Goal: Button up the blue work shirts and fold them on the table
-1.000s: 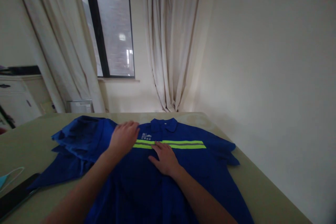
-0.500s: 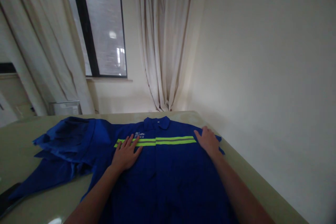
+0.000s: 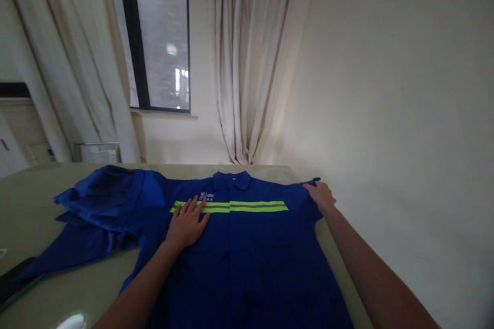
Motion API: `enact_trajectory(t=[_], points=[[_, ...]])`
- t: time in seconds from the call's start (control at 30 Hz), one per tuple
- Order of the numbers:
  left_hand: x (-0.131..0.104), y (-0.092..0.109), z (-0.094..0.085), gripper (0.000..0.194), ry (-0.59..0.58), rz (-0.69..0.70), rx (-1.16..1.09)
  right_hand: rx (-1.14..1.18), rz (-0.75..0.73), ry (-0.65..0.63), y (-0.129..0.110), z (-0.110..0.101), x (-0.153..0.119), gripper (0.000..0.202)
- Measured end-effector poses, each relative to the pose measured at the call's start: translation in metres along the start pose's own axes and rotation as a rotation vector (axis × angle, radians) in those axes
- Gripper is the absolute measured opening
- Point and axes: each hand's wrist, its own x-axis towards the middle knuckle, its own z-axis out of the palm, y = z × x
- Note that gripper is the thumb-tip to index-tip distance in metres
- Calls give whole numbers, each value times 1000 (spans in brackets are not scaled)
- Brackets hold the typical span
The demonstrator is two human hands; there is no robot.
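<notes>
Pressing flat on the chest of the blue jacket [image 3: 247, 252], the left hand [image 3: 187, 223] is spreading its fingers over the yellow-green stripe [image 3: 258, 206], with the fingertips reaching up beside the white print [image 3: 207, 196]. It is not gripping anything; its fingers are lying released on the cloth. The right hand [image 3: 321, 196] is grasping the end of the short sleeve [image 3: 304, 200] on its own side, pinching the edge between thumb and fingers and holding it out near the table's right edge.

The jacket is lying front up on the green table [image 3: 96, 293], its collar [image 3: 231, 181] pointing toward the far edge and its lower part running toward the person. The stripe is crossing the chest on both sides of the front seam. To the left, bunched blue cloth [image 3: 106, 198] is resting in a heap against the jacket, and a tapering blue piece is stretching toward the near left, partly covering a dark flat object [image 3: 15, 277]. A white thing [image 3: 73, 322] is showing at the bottom edge, too cut off to make out. Beyond the table, pale curtains [image 3: 250, 61] are hanging on both sides of a dark-framed window [image 3: 165, 36], and a plain wall [image 3: 386, 87] is rising on the right.
</notes>
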Motion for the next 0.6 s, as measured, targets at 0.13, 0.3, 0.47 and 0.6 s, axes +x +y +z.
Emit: enact_trajectory(t=[0.13, 0.3, 0.47, 0.6], points=[[0, -1, 1, 63, 9, 2, 0, -123, -231, -374, -82, -9, -6, 49], [-1, 0, -1, 62, 21, 0, -1, 201, -295, -802, -125, 1, -27, 66], [-4, 3, -2, 58, 55, -3, -25, -192, -563, -402, -71, 66, -59, 62], [-5, -2, -4, 48, 126, 9, -118, -434, -542, -465, -22, 107, -87, 80]])
